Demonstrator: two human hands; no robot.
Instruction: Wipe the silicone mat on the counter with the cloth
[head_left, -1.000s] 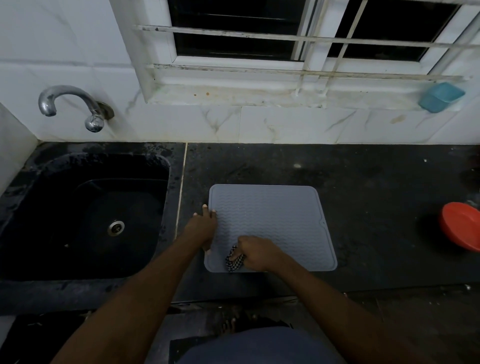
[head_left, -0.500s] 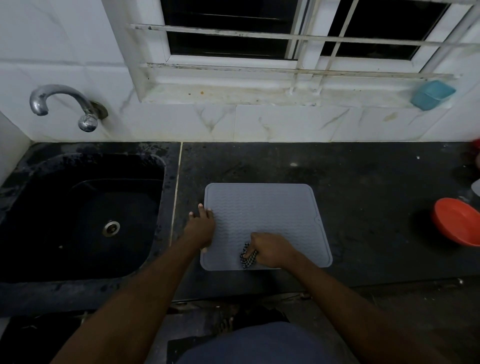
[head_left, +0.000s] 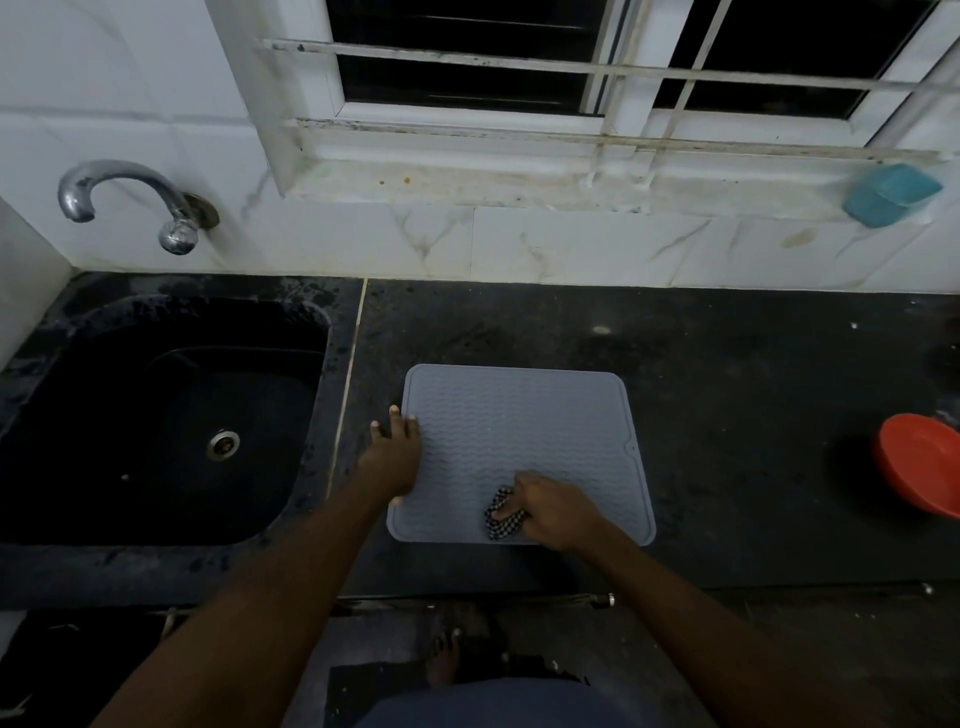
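A grey ribbed silicone mat (head_left: 524, 436) lies flat on the dark counter (head_left: 727, 395), just right of the sink. My left hand (head_left: 394, 457) presses flat on the mat's left edge, fingers spread and holding nothing. My right hand (head_left: 553, 512) grips a bunched black-and-white checked cloth (head_left: 503, 522) and pushes it against the mat near its front edge, a little right of the middle. Most of the cloth is hidden under my fingers.
A black sink (head_left: 156, 415) with a metal tap (head_left: 119, 200) lies to the left. A red bowl (head_left: 922, 470) sits at the counter's right edge. A blue box (head_left: 891, 195) rests on the window ledge. The counter's front edge runs just below the mat.
My right hand has slid the cloth to the right along the mat's front edge. My left hand has stayed on the mat's left edge.
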